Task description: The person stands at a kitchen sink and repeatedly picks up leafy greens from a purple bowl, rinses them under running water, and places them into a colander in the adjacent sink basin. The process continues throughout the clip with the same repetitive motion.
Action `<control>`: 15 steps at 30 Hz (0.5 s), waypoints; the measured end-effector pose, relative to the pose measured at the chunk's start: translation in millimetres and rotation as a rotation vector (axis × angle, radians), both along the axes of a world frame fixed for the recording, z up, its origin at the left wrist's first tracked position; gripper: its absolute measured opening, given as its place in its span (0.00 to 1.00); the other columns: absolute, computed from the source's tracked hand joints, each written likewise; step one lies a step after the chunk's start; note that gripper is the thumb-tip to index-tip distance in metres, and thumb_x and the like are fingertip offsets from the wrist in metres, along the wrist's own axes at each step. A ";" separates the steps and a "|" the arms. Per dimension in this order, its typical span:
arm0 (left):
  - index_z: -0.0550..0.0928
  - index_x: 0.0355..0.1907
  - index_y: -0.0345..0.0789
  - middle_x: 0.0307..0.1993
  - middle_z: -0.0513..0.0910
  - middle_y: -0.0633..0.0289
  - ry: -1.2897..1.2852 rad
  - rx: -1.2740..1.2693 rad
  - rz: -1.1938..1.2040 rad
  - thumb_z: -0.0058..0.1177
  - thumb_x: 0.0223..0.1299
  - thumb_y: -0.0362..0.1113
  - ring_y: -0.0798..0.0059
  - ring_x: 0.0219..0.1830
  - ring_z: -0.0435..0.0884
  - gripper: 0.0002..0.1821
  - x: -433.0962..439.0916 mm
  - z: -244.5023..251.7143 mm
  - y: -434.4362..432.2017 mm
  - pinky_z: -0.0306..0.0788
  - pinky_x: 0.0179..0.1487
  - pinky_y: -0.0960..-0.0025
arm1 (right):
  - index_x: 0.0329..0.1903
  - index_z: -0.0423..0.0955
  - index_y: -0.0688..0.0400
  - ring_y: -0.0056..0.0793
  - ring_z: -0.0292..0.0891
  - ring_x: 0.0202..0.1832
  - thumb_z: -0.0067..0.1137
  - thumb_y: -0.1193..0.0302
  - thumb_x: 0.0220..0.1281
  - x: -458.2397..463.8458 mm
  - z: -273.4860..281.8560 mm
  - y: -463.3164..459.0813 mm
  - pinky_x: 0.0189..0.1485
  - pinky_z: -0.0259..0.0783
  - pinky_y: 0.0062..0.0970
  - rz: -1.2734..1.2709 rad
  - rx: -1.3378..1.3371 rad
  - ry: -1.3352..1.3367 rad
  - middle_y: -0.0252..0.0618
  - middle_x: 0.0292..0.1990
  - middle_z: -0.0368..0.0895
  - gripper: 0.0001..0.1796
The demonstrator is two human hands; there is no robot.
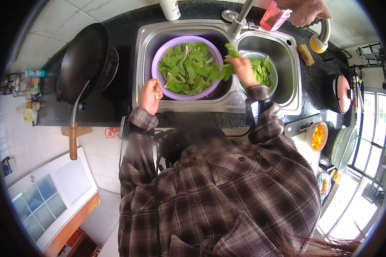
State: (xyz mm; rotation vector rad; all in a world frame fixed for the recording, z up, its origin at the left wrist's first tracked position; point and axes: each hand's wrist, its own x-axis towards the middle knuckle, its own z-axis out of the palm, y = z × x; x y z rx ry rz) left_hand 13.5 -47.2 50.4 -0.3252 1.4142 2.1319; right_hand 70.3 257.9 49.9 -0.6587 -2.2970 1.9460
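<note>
Both of my hands are at a double-bowl stainless steel sink (209, 107). A purple basin (154, 62) of leafy greens (188, 69) fills most of the left bowl. At the basin's lower left rim, my left hand (149, 97) is closed around some pale stem pieces (156, 93). My right hand (245, 71) grips a bunch of leafy greens (225, 70) above the divider, with leaves hanging toward the basin; hand and bunch are blurred. Partly hidden below my right forearm, a pale colander (275, 72) in the right bowl holds more greens (264, 69).
The faucet (239, 24) rises behind the divider. To the left, a wok (83, 64) leans on the stove with a wooden-handled ladle (73, 138) jutting out. On the right are a pink-lidded pot (343, 93), a bowl of orange pieces (323, 136) and a green strainer basket (344, 149).
</note>
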 end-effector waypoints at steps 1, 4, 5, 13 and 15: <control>0.70 0.26 0.34 0.14 0.63 0.71 -0.016 -0.002 0.001 0.40 0.57 0.36 0.83 0.16 0.61 0.08 2.7 -1.1 -3.3 0.54 0.20 0.81 | 0.44 0.70 0.64 0.24 0.72 0.32 0.45 0.65 0.57 4.6 -4.4 18.2 0.35 0.69 0.24 -0.087 0.007 0.007 0.36 0.32 0.77 0.17; 0.70 0.27 0.34 0.15 0.64 0.70 -0.083 0.012 0.007 0.40 0.57 0.37 0.83 0.17 0.62 0.08 10.5 -5.9 -6.0 0.55 0.20 0.80 | 0.44 0.70 0.61 0.35 0.74 0.35 0.50 0.59 0.53 26.5 -24.9 69.2 0.40 0.69 0.32 -0.120 0.439 -0.109 0.45 0.33 0.77 0.21; 0.70 0.27 0.34 0.15 0.65 0.70 -0.115 0.011 0.020 0.40 0.57 0.37 0.83 0.17 0.63 0.09 12.3 -7.5 -5.6 0.56 0.20 0.80 | 0.46 0.68 0.60 0.40 0.74 0.38 0.52 0.56 0.51 31.0 -33.4 82.7 0.42 0.68 0.36 -0.059 0.608 -0.265 0.47 0.36 0.76 0.25; 0.73 0.32 0.33 0.17 0.66 0.67 -0.124 0.161 0.049 0.41 0.52 0.33 0.80 0.20 0.63 0.08 18.9 -14.8 -22.8 0.58 0.24 0.78 | 0.42 0.70 0.60 0.43 0.70 0.41 0.54 0.66 0.44 47.1 -66.6 88.4 0.44 0.67 0.37 -0.438 1.043 -0.176 0.47 0.38 0.74 0.19; 0.72 0.32 0.34 0.18 0.66 0.66 -0.149 0.179 0.066 0.41 0.51 0.33 0.78 0.21 0.64 0.08 21.3 -15.7 -26.4 0.59 0.25 0.77 | 0.37 0.72 0.59 0.42 0.70 0.38 0.55 0.71 0.43 29.0 -66.9 49.6 0.42 0.67 0.35 -0.349 1.031 0.195 0.45 0.35 0.74 0.14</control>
